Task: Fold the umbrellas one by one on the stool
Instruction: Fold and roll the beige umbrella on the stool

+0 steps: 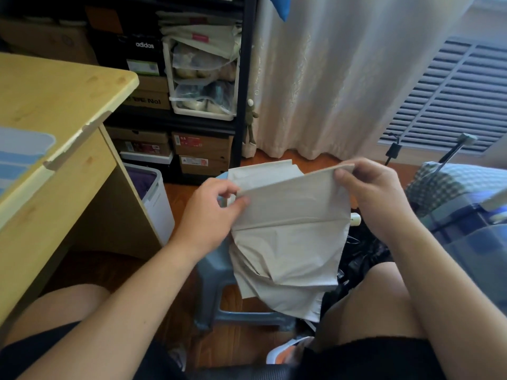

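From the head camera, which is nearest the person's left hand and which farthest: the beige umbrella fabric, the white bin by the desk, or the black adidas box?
1. Beige umbrella fabric: pinched by the left hand.
2. White bin: on the floor, left of that hand.
3. Black adidas box: up on the shelf behind.

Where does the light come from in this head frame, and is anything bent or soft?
Head view: daylight comes through the curtain at upper right, overexposing it; the beige umbrella canopy held by the left hand and right hand is evenly lit; the desk edge bows from wide-angle distortion; corners look soft.
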